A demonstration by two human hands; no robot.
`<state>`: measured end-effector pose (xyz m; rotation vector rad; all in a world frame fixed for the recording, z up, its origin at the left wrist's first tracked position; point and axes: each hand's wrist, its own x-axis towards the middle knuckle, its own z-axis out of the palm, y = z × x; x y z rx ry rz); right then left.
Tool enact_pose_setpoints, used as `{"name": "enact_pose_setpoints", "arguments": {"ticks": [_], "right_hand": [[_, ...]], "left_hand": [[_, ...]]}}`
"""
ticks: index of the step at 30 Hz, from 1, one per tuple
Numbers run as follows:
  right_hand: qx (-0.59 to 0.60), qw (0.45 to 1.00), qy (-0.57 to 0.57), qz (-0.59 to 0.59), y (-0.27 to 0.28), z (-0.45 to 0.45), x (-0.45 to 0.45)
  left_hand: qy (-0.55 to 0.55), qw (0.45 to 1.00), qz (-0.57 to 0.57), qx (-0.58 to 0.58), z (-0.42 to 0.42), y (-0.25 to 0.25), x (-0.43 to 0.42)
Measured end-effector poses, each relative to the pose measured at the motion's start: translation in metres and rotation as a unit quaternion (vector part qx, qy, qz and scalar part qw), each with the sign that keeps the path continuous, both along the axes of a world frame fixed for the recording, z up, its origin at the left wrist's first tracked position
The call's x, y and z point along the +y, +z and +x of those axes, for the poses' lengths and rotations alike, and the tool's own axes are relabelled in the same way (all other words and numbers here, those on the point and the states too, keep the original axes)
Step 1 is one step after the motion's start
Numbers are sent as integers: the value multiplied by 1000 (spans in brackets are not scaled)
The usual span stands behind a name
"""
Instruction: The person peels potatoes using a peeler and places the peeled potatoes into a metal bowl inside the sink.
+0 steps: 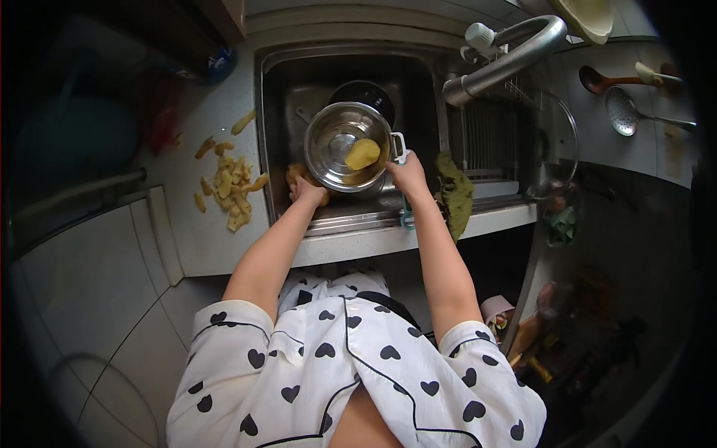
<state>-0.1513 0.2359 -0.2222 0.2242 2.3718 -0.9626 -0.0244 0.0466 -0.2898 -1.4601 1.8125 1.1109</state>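
With right fingers, grips shiny, round metal pot containing smooth yellow potato; with left fingers, touches brown potatoes, unclear whether grasping.

Single head camera: looks forward, steeply down into sink; left hand, right hand near; dark edges probably lens falloff.

The metal pot hides part of a dark vessel, the left hand partly covers a brown potato, the top edge crops a pale yellow bowl, and the dim clutter at lower right is unreadably blurred.
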Motion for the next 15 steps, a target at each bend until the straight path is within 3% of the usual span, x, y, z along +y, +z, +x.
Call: {"name": "enact_pose_setpoints", "arguments": {"ticks": [5,15], "right_hand": [[11,1000,-9,-25,10,15,-3],[-25,994,96,-48,19,44,-65]], "left_hand": [[-106,994,-7,28,1,-15,-9],[-117,990,14,81,12,37,-34]]}}
